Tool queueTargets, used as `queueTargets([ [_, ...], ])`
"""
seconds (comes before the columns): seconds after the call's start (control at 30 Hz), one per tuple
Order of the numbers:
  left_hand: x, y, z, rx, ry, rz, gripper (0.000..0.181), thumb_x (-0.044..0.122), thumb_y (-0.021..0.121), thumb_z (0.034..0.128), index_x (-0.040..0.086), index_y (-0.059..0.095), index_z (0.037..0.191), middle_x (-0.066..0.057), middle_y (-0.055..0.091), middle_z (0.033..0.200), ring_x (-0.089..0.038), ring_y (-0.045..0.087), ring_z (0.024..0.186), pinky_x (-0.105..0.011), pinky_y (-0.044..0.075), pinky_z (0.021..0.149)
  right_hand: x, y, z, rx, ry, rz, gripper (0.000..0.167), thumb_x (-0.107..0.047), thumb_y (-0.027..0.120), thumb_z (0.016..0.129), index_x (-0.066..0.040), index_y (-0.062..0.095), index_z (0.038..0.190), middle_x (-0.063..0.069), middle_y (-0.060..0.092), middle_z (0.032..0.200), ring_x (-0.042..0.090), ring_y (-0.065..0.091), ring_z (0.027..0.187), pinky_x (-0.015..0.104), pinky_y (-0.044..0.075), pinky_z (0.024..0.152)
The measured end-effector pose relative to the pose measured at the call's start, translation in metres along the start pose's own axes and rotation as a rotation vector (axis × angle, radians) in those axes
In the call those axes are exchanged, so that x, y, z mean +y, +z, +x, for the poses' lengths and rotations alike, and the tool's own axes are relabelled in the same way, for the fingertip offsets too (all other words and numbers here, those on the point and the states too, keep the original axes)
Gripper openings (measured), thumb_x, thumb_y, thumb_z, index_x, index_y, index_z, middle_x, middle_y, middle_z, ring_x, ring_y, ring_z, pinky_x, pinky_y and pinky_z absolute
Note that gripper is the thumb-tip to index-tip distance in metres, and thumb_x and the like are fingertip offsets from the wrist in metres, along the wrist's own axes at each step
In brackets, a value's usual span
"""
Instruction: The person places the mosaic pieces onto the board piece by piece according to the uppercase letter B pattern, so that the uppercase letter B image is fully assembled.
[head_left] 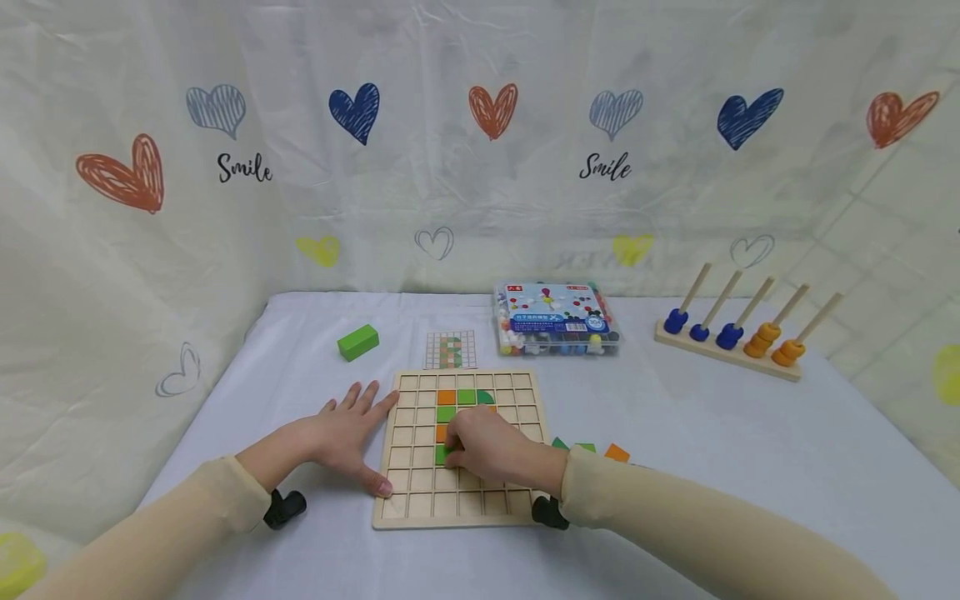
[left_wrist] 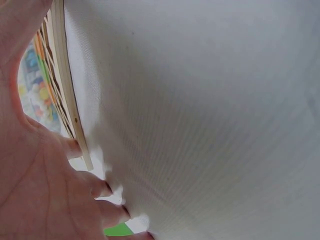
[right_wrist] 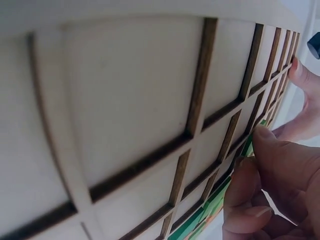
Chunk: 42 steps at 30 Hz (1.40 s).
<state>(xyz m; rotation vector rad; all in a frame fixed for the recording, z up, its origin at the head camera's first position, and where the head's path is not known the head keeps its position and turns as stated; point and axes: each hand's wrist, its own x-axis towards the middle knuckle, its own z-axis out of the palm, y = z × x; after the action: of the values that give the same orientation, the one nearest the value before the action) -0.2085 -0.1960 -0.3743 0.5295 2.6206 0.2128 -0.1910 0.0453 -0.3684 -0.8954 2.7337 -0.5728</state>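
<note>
A wooden grid board (head_left: 457, 504) lies flat on the table, with orange and green tiles in its upper middle cells. My left hand (head_left: 347, 437) is spread at the board's left side, thumb on the lower left edge and a fingertip at the upper left. In the left wrist view the palm (left_wrist: 40, 180) stands beside the board's rim (left_wrist: 70, 85). Over the middle of the grid, my right hand (head_left: 491, 446) pinches a green tile (head_left: 441, 455) at a cell below an orange one. The right wrist view shows thumb and finger of that hand (right_wrist: 280, 185) at the green tile (right_wrist: 247, 146).
Behind the board lie a printed pattern card (head_left: 451, 349) and a green block (head_left: 358, 342). A clear box of coloured parts (head_left: 557, 319) stands farther back, with a peg stand (head_left: 727, 352) at the right. Loose tiles, one orange (head_left: 618, 452), lie by the right forearm.
</note>
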Motion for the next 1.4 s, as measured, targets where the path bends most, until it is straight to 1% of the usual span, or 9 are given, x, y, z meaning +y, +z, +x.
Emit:
queueTargets([
  [0.33,-0.002,0.000,0.000,0.007,0.006,0.003,0.137,0.073,0.083,0.0656,0.008,0.014,0.164,-0.031,0.007,0.169,-0.057,0.002,0.154,-0.079,0.016,0.115,0.000,0.001,0.003,0.001,0.003,0.014,0.008,-0.013,0.082,0.087,-0.009,0.078,0.081,-0.005,0.070,0.073,0.001,0.054,0.064,0.016,0.048,0.061],
  [0.5,-0.004,0.002,0.000,0.010,0.009,-0.003,0.138,0.073,0.083,0.0655,0.008,0.013,0.164,-0.031,0.007,0.169,-0.057,0.002,0.154,-0.079,0.016,0.115,0.000,0.000,0.004,-0.007,0.008,0.012,0.007,-0.013,0.082,0.087,-0.009,0.079,0.082,-0.005,0.071,0.075,0.001,0.056,0.066,0.016,0.049,0.064],
  [0.67,-0.005,0.002,0.000,0.017,0.014,-0.005,0.138,0.073,0.083,0.0654,0.008,0.013,0.164,-0.031,0.007,0.169,-0.057,0.002,0.154,-0.079,0.016,0.114,0.000,-0.004,0.002,-0.038,0.006,0.026,0.005,-0.013,0.081,0.088,-0.009,0.081,0.089,-0.004,0.075,0.082,0.002,0.060,0.073,0.016,0.052,0.068],
  [0.8,-0.005,0.003,0.001,0.016,0.012,-0.002,0.138,0.073,0.083,0.0652,0.008,0.013,0.164,-0.031,0.007,0.169,-0.057,0.002,0.154,-0.079,0.016,0.114,0.004,-0.009,-0.001,-0.068,0.009,0.066,0.010,-0.011,0.078,0.090,-0.008,0.082,0.099,-0.002,0.077,0.092,0.004,0.064,0.082,0.018,0.054,0.074],
  [0.93,-0.005,0.002,0.002,0.015,0.008,0.000,0.138,0.073,0.084,0.0645,0.009,0.013,0.165,-0.030,0.007,0.169,-0.057,0.001,0.154,-0.079,0.015,0.114,0.011,-0.017,-0.005,-0.104,-0.025,0.097,0.015,-0.009,0.075,0.093,-0.007,0.080,0.107,0.000,0.078,0.098,0.005,0.065,0.085,0.020,0.053,0.076],
  [1.07,-0.004,0.002,0.003,0.014,0.007,0.001,0.138,0.073,0.084,0.0645,0.009,0.013,0.165,-0.030,0.007,0.169,-0.057,0.001,0.154,-0.080,0.015,0.114,0.020,-0.029,-0.011,-0.116,-0.062,0.119,0.019,-0.007,0.073,0.094,-0.005,0.078,0.112,0.002,0.078,0.102,0.007,0.067,0.087,0.021,0.055,0.078],
  [1.2,-0.003,0.002,0.003,0.013,0.007,0.003,0.138,0.073,0.084,0.0645,0.009,0.013,0.164,-0.030,0.007,0.169,-0.057,0.001,0.154,-0.080,0.015,0.114,0.033,-0.041,-0.019,-0.105,-0.050,0.136,0.021,-0.007,0.071,0.095,-0.005,0.077,0.115,0.003,0.077,0.105,0.009,0.067,0.091,0.024,0.056,0.082],
  [1.3,-0.003,0.002,0.003,0.012,0.007,0.007,0.138,0.073,0.084,0.0646,0.008,0.014,0.164,-0.030,0.007,0.169,-0.056,0.001,0.154,-0.080,0.015,0.114,0.048,-0.048,-0.028,-0.088,-0.050,0.136,0.021,-0.007,0.071,0.095,-0.004,0.076,0.116,0.004,0.077,0.106,0.010,0.068,0.091,0.026,0.058,0.084],
  [1.4,-0.002,0.002,0.003,0.009,0.006,0.004,0.138,0.073,0.083,0.0647,0.009,0.013,0.164,-0.030,0.007,0.169,-0.056,0.001,0.155,-0.079,0.015,0.115,0.066,-0.054,-0.037,-0.070,-0.034,0.133,0.021,-0.006,0.070,0.096,-0.004,0.076,0.116,0.004,0.077,0.106,0.012,0.069,0.093,0.027,0.059,0.085],
])
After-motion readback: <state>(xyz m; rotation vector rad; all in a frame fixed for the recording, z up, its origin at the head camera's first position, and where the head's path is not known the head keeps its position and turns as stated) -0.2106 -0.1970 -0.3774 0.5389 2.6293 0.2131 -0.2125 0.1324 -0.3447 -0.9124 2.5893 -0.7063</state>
